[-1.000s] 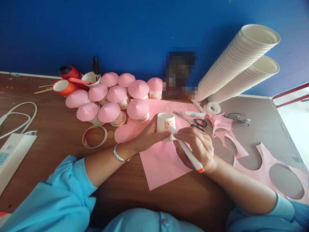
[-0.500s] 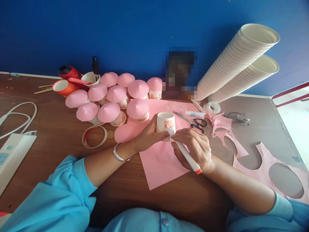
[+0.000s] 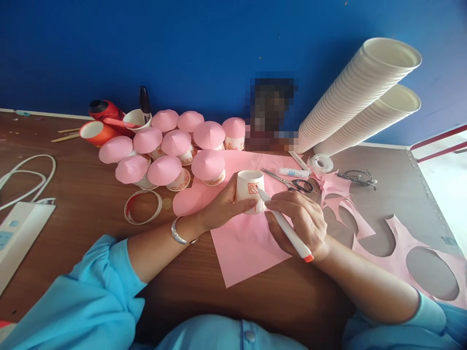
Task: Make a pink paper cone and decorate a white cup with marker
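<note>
My left hand (image 3: 222,206) is wrapped round a small white paper cup (image 3: 249,187) with an orange print, held bottom up over a pink paper sheet (image 3: 242,245). My right hand (image 3: 301,221) grips a white marker with an orange end (image 3: 286,228); its tip touches the cup's side at the print. Both sleeves are light blue, and a silver bracelet (image 3: 177,232) circles my left wrist.
Several cups topped with pink paper cones (image 3: 175,150) stand behind. Two long stacks of white cups (image 3: 359,102) lean at the right. Scissors (image 3: 292,182), a glue stick (image 3: 294,172), tape rolls (image 3: 143,206), pink offcuts (image 3: 401,243) and a white power strip (image 3: 18,233) lie around.
The marker tip shifted slightly right along the cup's side, and my right hand moved a little right with it. The cup has turned slightly in my left hand.
</note>
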Motion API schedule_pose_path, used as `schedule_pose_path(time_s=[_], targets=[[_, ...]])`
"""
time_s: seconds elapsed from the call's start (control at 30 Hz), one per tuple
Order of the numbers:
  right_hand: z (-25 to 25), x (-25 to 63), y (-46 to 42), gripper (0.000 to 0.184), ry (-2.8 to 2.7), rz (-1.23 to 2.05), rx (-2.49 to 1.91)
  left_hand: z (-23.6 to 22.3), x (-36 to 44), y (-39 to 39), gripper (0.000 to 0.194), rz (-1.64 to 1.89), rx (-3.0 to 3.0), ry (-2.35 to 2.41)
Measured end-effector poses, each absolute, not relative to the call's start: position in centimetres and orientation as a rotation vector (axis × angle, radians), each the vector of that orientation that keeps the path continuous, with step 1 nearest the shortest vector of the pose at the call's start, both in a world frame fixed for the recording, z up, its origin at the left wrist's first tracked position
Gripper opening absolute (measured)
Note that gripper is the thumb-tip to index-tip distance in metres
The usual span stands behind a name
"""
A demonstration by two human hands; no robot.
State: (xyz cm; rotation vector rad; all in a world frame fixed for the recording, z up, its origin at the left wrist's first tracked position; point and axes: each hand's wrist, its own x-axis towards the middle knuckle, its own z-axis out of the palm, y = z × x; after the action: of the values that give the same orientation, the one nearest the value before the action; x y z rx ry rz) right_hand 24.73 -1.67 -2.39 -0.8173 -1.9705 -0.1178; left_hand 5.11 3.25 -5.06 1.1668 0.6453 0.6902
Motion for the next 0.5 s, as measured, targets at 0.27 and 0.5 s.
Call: schedule_pose_path(time_s=[0.27, 0.5], targets=[[-2.35, 24.88, -1.50, 0.025, -1.980, -0.141, -0.857, -4.84, 5.19, 3.22, 0.048, 0.684, 1.105, 0.629], [-2.41, 24.90, -1.41, 0.026, -1.979, -0.138, -0.866, -4.85, 5.20, 3.31, 0.047, 0.693, 1.124, 0.638]])
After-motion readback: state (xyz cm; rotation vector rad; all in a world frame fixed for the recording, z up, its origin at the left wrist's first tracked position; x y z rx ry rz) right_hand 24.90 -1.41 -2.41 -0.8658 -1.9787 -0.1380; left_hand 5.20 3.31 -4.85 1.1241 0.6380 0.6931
